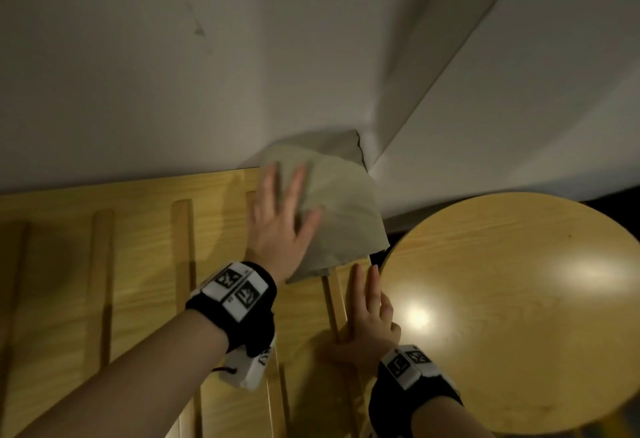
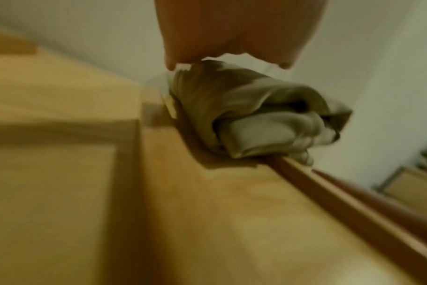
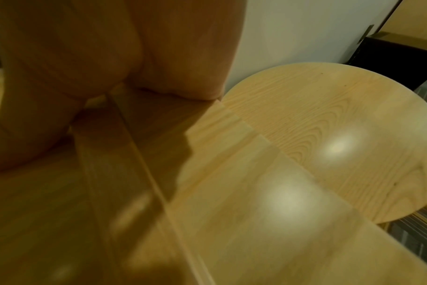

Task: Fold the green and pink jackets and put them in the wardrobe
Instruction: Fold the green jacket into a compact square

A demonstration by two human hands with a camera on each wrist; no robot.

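Green jacket [image 1: 341,209]: a folded bundle of pale olive cloth, lying at the far right corner of the wooden slatted surface [image 1: 138,247], up against the white wall [image 1: 173,56]; its right part is hanging over that surface's right edge. In the left wrist view [image 2: 254,115] the folds are showing a paler inner layer at the open end.
Left hand [image 1: 284,226]: fingers are stretching out straight and spread, lying flat over the near left part of the green jacket; nothing is curling round the cloth. The hand is blurred in the head view.
Left hand, wrist view [image 2: 232,34]: only the underside of the palm and fingers is showing, above the bundle; whether they are pressing on it or just above it cannot be told from here.
Right hand [image 1: 370,320]: lying flat, palm down, fingers straight and together, on the right edge of the wooden slatted surface, pointing toward the jacket's near corner but apart from it; it is holding nothing.
Right hand, wrist view [image 3: 105,67]: the heel of the palm is resting on the wood beside a raised slat.
Round wooden table [image 1: 512,306]: standing just beside the right edge of the slatted surface, next to the right hand, with lamp glare shining on its top.
Wrist bands [image 1: 235,295]: black straps with white marker tiles are sitting on both wrists.
Pink jacket: not showing in any view.
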